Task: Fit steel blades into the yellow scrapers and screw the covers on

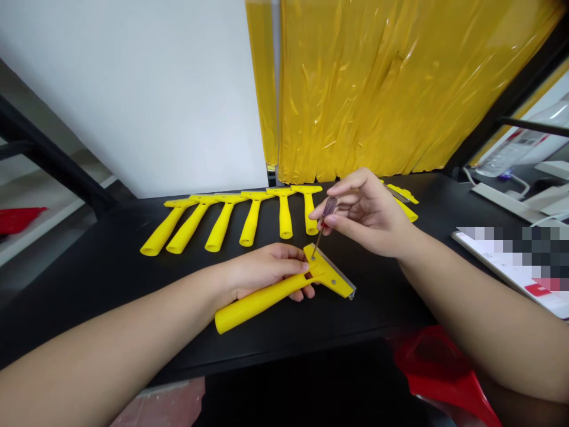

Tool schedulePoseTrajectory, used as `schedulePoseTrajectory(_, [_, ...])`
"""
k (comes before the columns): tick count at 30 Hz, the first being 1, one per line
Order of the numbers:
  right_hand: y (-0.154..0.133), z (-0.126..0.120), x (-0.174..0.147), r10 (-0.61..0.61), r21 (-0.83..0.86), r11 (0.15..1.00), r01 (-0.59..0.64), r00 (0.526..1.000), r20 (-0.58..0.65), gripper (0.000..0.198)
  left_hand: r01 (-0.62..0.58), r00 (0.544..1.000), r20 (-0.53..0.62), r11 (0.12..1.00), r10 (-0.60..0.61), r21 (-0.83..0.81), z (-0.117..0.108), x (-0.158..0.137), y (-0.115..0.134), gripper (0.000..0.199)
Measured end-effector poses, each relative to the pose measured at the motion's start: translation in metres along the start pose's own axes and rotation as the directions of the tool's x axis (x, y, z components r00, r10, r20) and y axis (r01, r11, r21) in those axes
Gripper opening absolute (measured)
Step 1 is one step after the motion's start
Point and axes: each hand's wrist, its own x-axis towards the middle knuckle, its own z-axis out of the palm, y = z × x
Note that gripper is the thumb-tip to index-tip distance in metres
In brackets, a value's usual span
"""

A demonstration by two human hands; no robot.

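Observation:
A yellow scraper (255,304) with a metal blade along its head is held just above the black table by my left hand (271,270), fingers closed round its neck. Two screws show on the head. My right hand (368,213) pinches a small screwdriver (329,209) by its dark handle, between thumb and fingers. The shaft slants down and its tip meets the upper screw (313,257). Behind my hands, several more yellow scrapers (226,224) lie in a row, handles toward me. Further yellow pieces (405,198) are partly hidden behind my right hand.
A white panel (146,89) and a yellow plastic-covered panel (364,83) stand behind the black table (128,296). At right lie a white card or booklet (511,273) and a clear bottle (511,148). Something red (444,367) is below the front edge.

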Motion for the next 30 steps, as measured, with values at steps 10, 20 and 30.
schedulePoseTrajectory(10, [-0.002,0.0,-0.002,-0.004,0.029,1.0,0.002,0.999,0.052,0.025,-0.004,1.0,0.0,1.0,0.004,0.007,0.001,0.0,0.001,0.027])
schedulePoseTrajectory(20, [0.015,0.019,0.004,-0.275,-0.053,0.962,0.27,0.943,-0.187,0.023,-0.009,1.0,0.0,1.0,0.009,-0.008,0.002,-0.001,0.0,0.028])
schedulePoseTrajectory(30, [0.012,0.027,0.007,-0.213,-0.082,0.977,0.197,0.898,-0.386,0.023,-0.016,1.0,0.022,1.0,0.016,0.004,0.002,-0.001,0.002,0.026])
